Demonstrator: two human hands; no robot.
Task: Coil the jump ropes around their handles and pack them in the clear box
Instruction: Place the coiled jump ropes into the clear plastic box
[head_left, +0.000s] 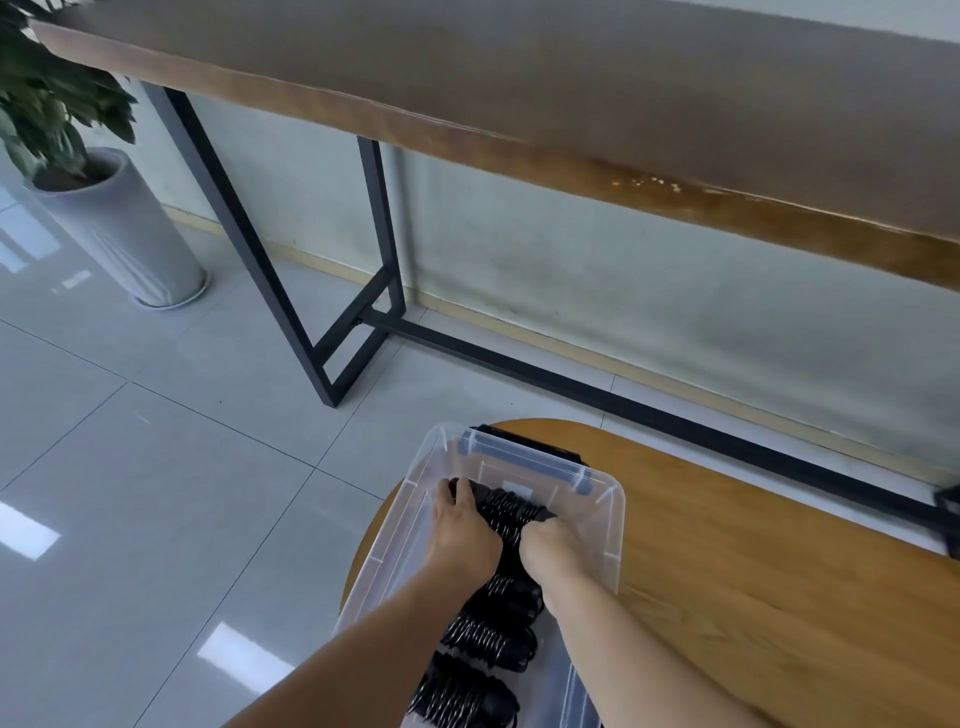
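Note:
A clear plastic box stands on a round wooden table. Inside it, at the far end, a coiled black jump rope bundle is held from both sides. My left hand grips its left handle end and my right hand grips its right end. Nearer to me in the box lie more coiled black ropes, one behind the other, partly hidden by my forearms.
The round wooden table carries the box at its left edge. Beyond it stands a long wooden bench-top table on a black metal frame. A potted plant in a grey pot stands on the tiled floor at left.

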